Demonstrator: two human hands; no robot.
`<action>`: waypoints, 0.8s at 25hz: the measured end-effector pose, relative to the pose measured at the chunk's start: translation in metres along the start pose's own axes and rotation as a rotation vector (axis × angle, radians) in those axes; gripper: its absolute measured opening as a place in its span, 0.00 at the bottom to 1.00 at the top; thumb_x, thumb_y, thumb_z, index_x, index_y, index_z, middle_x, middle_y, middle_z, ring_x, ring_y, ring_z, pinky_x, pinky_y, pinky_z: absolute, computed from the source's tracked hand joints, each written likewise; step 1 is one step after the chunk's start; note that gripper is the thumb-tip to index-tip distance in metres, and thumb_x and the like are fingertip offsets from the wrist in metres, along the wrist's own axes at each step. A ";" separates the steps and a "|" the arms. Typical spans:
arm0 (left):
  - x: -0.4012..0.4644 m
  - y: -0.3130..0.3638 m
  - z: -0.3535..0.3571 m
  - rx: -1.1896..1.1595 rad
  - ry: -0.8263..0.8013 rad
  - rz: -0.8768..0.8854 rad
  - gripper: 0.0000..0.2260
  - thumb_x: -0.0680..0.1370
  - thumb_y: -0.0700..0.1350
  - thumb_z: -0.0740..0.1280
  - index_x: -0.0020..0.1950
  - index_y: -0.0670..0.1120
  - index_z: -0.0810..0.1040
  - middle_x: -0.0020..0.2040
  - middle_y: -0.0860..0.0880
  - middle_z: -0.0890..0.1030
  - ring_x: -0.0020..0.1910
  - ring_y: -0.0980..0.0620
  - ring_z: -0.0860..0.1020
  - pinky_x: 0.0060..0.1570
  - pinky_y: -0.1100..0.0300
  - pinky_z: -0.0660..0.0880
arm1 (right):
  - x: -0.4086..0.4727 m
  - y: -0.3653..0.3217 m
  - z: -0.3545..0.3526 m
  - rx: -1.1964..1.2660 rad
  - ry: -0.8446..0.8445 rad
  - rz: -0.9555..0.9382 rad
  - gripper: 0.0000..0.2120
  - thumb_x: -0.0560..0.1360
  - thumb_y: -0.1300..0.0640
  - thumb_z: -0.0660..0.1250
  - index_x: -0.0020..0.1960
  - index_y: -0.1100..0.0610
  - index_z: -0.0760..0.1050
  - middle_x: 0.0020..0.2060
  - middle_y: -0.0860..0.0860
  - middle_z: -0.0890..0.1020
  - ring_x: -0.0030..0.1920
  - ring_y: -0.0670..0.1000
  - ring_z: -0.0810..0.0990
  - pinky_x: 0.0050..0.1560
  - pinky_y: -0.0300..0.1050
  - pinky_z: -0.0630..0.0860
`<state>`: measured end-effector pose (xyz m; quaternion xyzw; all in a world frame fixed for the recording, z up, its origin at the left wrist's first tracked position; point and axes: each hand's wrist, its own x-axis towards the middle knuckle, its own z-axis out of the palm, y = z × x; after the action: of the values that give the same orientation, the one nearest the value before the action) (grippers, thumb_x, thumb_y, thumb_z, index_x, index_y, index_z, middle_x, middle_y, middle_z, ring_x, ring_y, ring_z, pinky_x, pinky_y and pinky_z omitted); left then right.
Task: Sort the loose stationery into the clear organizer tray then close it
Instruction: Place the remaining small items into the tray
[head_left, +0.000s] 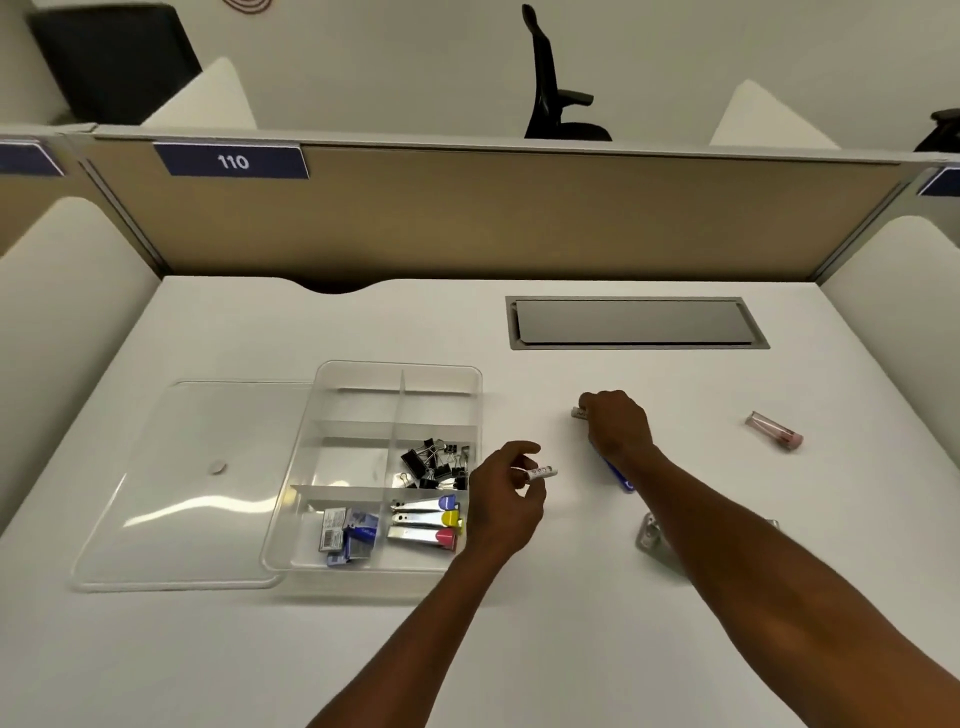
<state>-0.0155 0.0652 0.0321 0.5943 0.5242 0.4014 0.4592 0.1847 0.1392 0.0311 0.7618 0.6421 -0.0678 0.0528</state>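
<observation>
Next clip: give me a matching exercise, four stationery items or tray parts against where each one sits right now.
Things:
1. binder clips
2. tray lid
3. pink-capped tube
4. small white tube

Places:
A. pinched in the left hand
B. flat on the desk, left of the tray
C. middle right compartment
D. loose on the desk, far right

Pairs: 1-C, 2-B, 3-D, 4-A

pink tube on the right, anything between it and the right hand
No, in the head view the stretch of white desk between the right hand and the pink tube is bare. The hand itself is closed round another small white tube.
</observation>
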 end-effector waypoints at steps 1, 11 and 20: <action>-0.003 0.001 -0.004 -0.046 0.009 -0.027 0.14 0.72 0.37 0.71 0.54 0.52 0.80 0.42 0.53 0.82 0.40 0.54 0.82 0.44 0.58 0.81 | -0.002 -0.002 0.000 0.029 0.001 -0.010 0.13 0.76 0.66 0.61 0.57 0.57 0.77 0.52 0.56 0.82 0.55 0.58 0.77 0.49 0.50 0.75; -0.004 -0.003 -0.061 -0.293 0.193 -0.191 0.13 0.71 0.44 0.78 0.52 0.52 0.82 0.41 0.51 0.86 0.45 0.55 0.84 0.51 0.54 0.81 | -0.091 -0.101 0.003 2.027 -0.092 0.446 0.17 0.79 0.68 0.61 0.65 0.57 0.77 0.48 0.59 0.81 0.48 0.59 0.85 0.48 0.53 0.83; -0.042 -0.007 -0.061 0.119 0.281 0.008 0.07 0.70 0.51 0.77 0.44 0.60 0.80 0.40 0.61 0.82 0.43 0.62 0.80 0.42 0.65 0.78 | -0.150 -0.137 0.003 2.378 -0.585 0.461 0.25 0.83 0.45 0.57 0.68 0.63 0.75 0.64 0.64 0.79 0.63 0.62 0.81 0.58 0.55 0.80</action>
<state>-0.0808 0.0318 0.0412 0.5605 0.6037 0.4507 0.3438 0.0244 0.0166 0.0544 0.3882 -0.0016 -0.7627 -0.5173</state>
